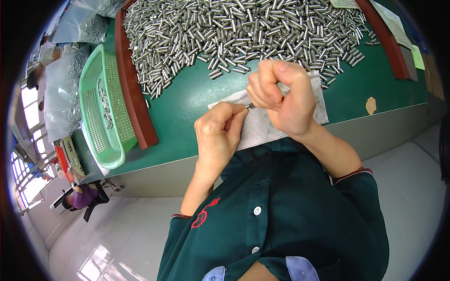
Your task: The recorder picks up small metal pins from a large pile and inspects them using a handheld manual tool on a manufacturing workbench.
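Note:
My left hand (218, 133) pinches a small shiny metal pin (250, 106) between thumb and fingertips. Right beside it, my right hand (288, 96) is curled closed, its lower fingers at the pin's other end. Something pale shows inside that curl, too hidden to name. Both hands are above a whitish cloth (255, 133) spread at the table's near edge. Beyond them a large heap of similar short metal pins (243, 33) covers the far part of the green tabletop (183, 112).
Dark red rails (133, 93) bound the heap left and right. A green perforated basket (89, 112) with some pins stands at the left, near clear bags (63, 103) of pins. Papers (393, 23) lie at the far right; a tan scrap (371, 106) lies nearer. A person (83, 196) sits far left.

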Motion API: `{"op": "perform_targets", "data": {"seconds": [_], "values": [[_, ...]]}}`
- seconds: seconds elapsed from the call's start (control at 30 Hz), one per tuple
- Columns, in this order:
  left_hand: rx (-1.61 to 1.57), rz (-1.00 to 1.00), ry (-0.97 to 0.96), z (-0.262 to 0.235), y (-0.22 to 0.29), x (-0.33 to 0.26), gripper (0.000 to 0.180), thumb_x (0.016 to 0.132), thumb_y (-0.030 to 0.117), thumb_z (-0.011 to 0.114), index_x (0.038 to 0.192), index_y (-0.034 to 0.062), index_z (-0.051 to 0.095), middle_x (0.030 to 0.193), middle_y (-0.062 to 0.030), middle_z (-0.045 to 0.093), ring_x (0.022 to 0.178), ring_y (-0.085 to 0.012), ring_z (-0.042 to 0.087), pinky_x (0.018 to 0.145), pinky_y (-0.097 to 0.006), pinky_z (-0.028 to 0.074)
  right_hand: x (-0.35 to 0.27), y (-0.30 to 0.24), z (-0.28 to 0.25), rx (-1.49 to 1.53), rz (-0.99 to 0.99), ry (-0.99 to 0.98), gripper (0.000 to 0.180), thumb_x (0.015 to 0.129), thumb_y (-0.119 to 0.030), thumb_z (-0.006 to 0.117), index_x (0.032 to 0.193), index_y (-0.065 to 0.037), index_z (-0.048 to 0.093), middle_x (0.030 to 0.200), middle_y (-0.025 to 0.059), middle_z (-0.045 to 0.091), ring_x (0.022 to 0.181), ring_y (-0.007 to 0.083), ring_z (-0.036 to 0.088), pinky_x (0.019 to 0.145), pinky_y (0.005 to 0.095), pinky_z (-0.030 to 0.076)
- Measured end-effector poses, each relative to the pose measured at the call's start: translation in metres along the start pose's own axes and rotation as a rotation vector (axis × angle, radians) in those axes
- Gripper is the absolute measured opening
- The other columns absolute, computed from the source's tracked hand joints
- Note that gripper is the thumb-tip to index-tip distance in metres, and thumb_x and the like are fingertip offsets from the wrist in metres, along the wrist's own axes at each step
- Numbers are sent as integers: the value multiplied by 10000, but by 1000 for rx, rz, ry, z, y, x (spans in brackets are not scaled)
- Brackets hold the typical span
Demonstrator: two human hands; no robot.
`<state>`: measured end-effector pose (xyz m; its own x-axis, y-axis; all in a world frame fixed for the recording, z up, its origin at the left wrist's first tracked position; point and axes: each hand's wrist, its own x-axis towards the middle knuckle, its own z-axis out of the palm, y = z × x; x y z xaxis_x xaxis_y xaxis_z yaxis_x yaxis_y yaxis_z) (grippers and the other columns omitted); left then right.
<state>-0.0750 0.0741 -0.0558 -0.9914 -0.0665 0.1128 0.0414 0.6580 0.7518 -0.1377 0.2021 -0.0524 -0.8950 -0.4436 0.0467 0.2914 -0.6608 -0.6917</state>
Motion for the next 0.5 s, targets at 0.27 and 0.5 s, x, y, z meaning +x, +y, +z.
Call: {"op": "perform_targets", "data": {"seconds": [0.27,0.5], "values": [[14,33,-17,-5,6,4,55,673,-4,627,679,-7,572,558,-106,518,440,-220,489,434,-289,388,-2,2,21,-435,-158,-28,355,805,-220,334,493,-64,270,461,-9,255,435,87,239,428,242,192],[-131,-100,-39,-11,9,1,59,726,19,610,751,-5,563,619,-44,552,518,-131,507,473,-257,400,-9,9,12,-350,-181,22,364,828,-212,318,494,-71,284,449,-9,264,423,79,223,416,240,182]]}}
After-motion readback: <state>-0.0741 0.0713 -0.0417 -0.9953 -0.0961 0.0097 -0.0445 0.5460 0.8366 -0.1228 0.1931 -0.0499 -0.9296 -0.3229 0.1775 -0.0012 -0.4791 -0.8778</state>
